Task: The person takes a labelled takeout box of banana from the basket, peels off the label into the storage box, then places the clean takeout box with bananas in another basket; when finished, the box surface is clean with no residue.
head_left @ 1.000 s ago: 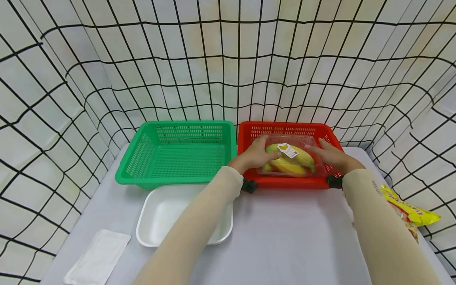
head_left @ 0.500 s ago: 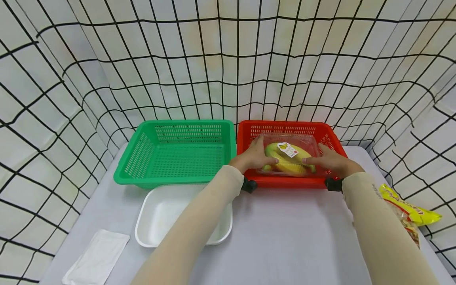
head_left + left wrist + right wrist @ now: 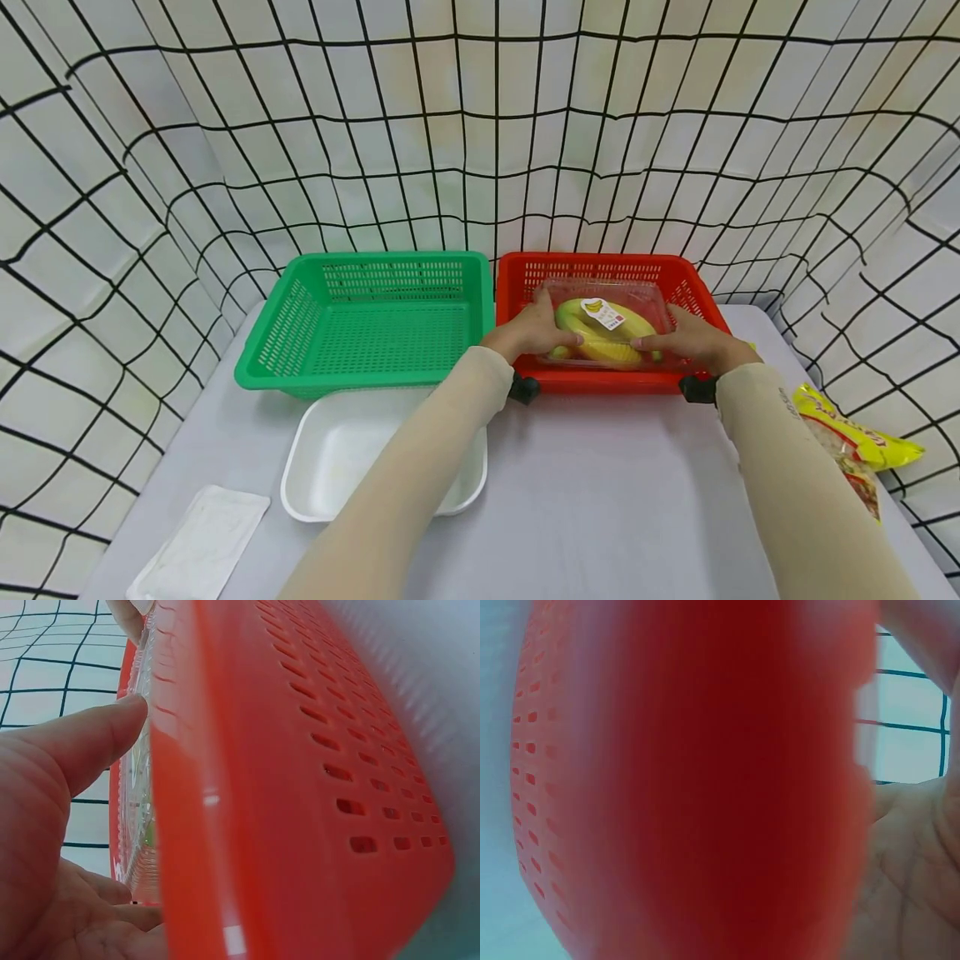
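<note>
A clear plastic box of bananas [image 3: 609, 327], with a white label on its lid, sits in the red basket [image 3: 600, 384]. My left hand [image 3: 531, 328] grips the box's left end, thumb over the top near the front edge. On the opposite end, my right hand [image 3: 696, 340] holds it with the thumb on top. In the left wrist view, the thumb [image 3: 94, 739] lies by the box's clear edge and the fingers are partly hidden behind the basket rim. Blurred red plastic fills most of the right wrist view, with the palm [image 3: 911, 877] at the right.
A green basket [image 3: 367, 383] stands left of the red one. In front of it is a white tray [image 3: 315, 467], partly covered by my left sleeve. A flat white packet [image 3: 201, 542] lies front left. A yellow snack bag [image 3: 862, 437] lies at the right edge, near black netting.
My right thumb has come inward onto the top of the banana box. The left hand stays on its end, and the box has barely shifted.
</note>
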`<state>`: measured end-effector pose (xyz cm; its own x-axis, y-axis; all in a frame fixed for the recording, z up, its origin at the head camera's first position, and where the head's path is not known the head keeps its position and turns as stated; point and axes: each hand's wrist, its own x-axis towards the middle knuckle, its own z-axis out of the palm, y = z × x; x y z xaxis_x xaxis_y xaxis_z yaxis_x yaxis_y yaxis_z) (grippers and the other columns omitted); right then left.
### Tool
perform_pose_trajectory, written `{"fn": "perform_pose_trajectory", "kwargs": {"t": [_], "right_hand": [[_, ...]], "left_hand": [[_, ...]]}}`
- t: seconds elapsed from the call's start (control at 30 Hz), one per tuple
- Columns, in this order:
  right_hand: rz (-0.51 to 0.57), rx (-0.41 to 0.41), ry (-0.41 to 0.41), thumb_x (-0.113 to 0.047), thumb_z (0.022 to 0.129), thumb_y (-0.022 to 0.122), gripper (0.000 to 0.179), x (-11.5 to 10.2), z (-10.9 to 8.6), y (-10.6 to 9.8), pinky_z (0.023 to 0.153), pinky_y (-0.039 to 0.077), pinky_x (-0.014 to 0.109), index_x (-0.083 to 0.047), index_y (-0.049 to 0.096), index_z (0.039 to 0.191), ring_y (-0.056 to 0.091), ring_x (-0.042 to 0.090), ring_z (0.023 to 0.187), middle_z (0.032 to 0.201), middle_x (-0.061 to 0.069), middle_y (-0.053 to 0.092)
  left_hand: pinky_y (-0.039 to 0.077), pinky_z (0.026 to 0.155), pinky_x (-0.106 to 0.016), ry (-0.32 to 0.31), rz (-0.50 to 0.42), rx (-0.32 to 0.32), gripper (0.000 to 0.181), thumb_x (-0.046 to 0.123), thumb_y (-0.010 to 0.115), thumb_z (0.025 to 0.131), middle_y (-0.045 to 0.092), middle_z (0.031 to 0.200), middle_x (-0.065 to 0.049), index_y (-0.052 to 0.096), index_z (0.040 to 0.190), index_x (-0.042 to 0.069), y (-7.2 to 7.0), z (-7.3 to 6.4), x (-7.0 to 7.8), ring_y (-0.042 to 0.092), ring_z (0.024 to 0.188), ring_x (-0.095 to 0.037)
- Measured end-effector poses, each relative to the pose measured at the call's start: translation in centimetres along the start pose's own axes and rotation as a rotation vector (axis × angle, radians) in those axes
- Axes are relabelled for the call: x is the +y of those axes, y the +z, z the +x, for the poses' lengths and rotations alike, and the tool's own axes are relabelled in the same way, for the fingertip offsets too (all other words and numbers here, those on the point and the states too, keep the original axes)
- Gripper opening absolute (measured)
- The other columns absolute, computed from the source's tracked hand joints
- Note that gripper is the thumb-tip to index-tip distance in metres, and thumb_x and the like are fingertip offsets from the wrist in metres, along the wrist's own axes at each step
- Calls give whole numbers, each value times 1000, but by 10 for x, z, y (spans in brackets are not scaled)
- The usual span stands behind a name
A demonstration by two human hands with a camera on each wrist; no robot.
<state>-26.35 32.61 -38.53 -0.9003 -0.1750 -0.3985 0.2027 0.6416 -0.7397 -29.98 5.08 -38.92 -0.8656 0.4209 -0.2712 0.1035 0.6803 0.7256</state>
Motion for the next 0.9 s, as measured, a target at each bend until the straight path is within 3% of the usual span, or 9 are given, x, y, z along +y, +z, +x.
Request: {"fn": "perform_pose_trajectory", "kwargs": {"t": [0.27,0.5,0.9], "right_hand": [[30,19,-4,-38,97,75,82,0,-2,2,99,56,44,-5,28,156,46,36,131,142,20,52],[64,22,-8,-38,97,76,83,1,-2,4,98,56,43,-6,29,157,49,35,127,140,20,53],[38,47,-29,-41,94,77,87,1,-3,3,100,54,41,-5,29,158,41,36,134,143,21,51]], "left_hand": [[30,124,-45,12,-16,2,114,34,76,96,32,167,-19,-10,166,5,0,-1,0,35,150,-31],[36,121,-45,13,-13,-2,114,34,76,95,38,161,-20,-9,166,4,0,-3,0,43,138,-30],[36,121,-45,43,20,24,111,35,76,96,40,162,-20,-4,166,3,1,-4,-1,44,141,-30]]}}
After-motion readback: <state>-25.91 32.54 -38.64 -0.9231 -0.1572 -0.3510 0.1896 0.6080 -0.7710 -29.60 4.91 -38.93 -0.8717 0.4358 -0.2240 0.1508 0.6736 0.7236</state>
